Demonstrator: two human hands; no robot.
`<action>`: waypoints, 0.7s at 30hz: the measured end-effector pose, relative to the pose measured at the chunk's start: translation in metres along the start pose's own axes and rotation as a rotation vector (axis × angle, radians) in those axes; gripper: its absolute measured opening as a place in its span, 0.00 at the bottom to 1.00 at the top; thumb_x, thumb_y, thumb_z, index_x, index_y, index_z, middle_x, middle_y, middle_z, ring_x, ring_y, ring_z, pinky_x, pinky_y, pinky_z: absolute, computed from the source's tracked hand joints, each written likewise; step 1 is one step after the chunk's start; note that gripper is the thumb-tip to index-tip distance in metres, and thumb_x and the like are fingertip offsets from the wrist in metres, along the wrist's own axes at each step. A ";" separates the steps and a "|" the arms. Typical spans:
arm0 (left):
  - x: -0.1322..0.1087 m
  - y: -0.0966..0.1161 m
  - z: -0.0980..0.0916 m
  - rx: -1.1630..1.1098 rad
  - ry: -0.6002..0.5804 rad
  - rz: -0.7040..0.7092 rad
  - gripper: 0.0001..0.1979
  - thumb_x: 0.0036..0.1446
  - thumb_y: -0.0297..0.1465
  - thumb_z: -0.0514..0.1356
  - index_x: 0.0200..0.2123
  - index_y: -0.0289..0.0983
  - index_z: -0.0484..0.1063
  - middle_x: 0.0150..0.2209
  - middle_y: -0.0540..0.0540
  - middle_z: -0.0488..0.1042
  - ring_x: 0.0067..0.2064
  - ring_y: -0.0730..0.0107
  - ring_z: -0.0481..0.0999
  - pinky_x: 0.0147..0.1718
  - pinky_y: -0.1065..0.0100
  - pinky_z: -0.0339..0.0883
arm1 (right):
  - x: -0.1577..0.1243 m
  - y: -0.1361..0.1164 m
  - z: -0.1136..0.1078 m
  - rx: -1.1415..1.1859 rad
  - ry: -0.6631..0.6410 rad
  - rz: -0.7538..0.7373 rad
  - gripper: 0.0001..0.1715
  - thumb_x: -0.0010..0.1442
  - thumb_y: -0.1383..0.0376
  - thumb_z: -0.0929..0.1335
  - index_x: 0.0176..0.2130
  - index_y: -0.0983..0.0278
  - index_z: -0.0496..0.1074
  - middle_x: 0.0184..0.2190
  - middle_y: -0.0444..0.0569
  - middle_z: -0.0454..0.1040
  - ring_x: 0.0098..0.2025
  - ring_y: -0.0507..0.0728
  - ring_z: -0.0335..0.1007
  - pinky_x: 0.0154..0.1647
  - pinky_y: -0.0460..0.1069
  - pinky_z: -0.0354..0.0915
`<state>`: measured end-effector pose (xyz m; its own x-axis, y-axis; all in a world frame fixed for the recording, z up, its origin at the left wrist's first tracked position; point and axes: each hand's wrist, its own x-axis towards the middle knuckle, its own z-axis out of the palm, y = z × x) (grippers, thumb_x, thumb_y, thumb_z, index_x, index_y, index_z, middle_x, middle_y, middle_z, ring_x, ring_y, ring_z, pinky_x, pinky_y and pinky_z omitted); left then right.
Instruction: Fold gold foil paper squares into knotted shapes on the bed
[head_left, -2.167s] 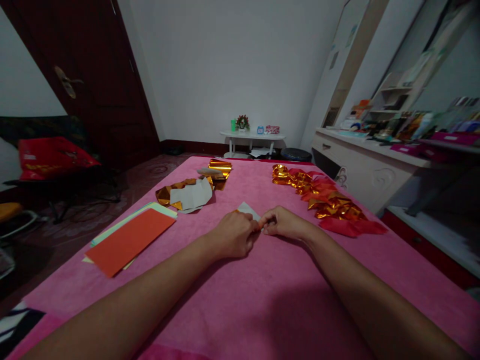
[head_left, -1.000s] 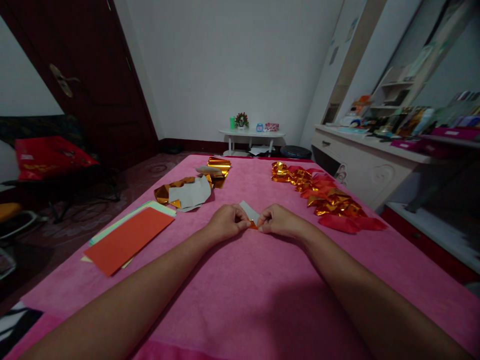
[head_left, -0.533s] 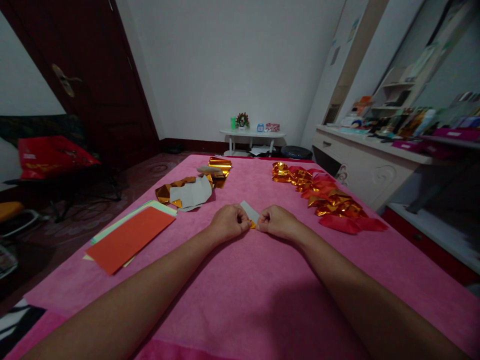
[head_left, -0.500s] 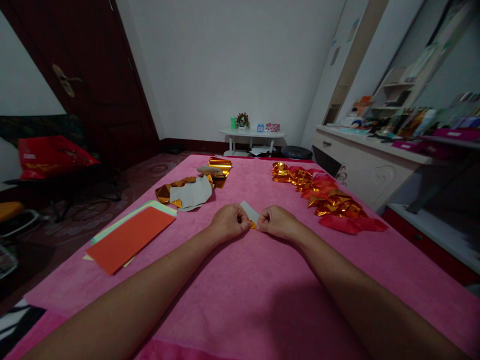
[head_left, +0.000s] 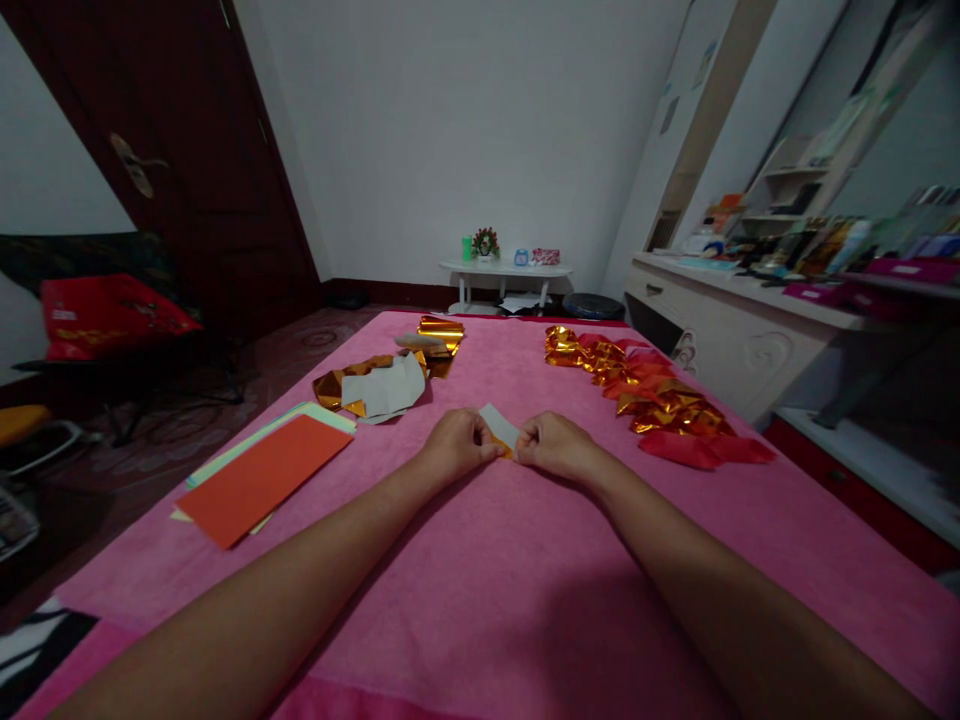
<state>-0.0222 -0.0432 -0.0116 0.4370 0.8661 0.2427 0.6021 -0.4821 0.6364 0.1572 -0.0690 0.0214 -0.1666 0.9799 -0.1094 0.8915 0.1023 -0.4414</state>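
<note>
A small piece of foil paper [head_left: 498, 424], pale grey on its upper face with a gold edge turned up along the near side, is pinched between both hands just above the pink cloth [head_left: 480, 580]. My left hand [head_left: 459, 443] is closed on its left end, thumb and fingertips together. At the right end, my right hand [head_left: 556, 441] grips the same piece in a similar pinch. The fingers partly cover the gold edge. Beyond my left hand lie grey-backed gold foil sheets [head_left: 386, 387]. A row of crumpled gold and red foil shapes [head_left: 637, 390] lies to the right.
At the left rests a stack of coloured paper with an orange sheet [head_left: 266, 480] on top. Rolled gold foil [head_left: 441, 333] lies at the far left of the cloth. A white side table [head_left: 506, 268] stands by the wall, a cluttered white dresser [head_left: 742, 310] on the right.
Both hands stay in nearly the same place, still pinching the foil paper. The view has shifted very slightly; nothing else visibly moved.
</note>
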 end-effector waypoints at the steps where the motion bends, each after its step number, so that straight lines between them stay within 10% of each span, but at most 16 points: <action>1: 0.000 -0.001 0.001 0.002 0.013 -0.003 0.10 0.45 0.33 0.63 0.18 0.33 0.69 0.20 0.51 0.70 0.23 0.77 0.65 0.23 0.74 0.55 | 0.000 -0.001 0.000 -0.003 0.004 -0.001 0.06 0.44 0.65 0.67 0.24 0.63 0.75 0.21 0.45 0.72 0.24 0.50 0.64 0.21 0.44 0.51; 13: -0.005 0.010 0.000 0.134 0.048 0.057 0.06 0.47 0.25 0.59 0.28 0.36 0.77 0.27 0.48 0.75 0.30 0.72 0.70 0.30 0.71 0.59 | -0.001 0.000 0.001 0.060 0.030 0.005 0.05 0.45 0.66 0.69 0.27 0.63 0.75 0.25 0.44 0.74 0.26 0.50 0.65 0.25 0.44 0.54; 21: -0.004 0.004 0.003 0.110 0.072 0.051 0.05 0.46 0.25 0.61 0.27 0.36 0.77 0.28 0.48 0.75 0.30 0.72 0.70 0.30 0.72 0.59 | 0.010 0.018 0.014 0.166 0.180 -0.037 0.30 0.40 0.58 0.74 0.44 0.61 0.71 0.36 0.45 0.74 0.35 0.53 0.68 0.33 0.45 0.60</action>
<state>-0.0195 -0.0494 -0.0127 0.4216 0.8457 0.3272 0.6517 -0.5335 0.5391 0.1658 -0.0593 0.0002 -0.1068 0.9922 0.0639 0.8021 0.1239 -0.5841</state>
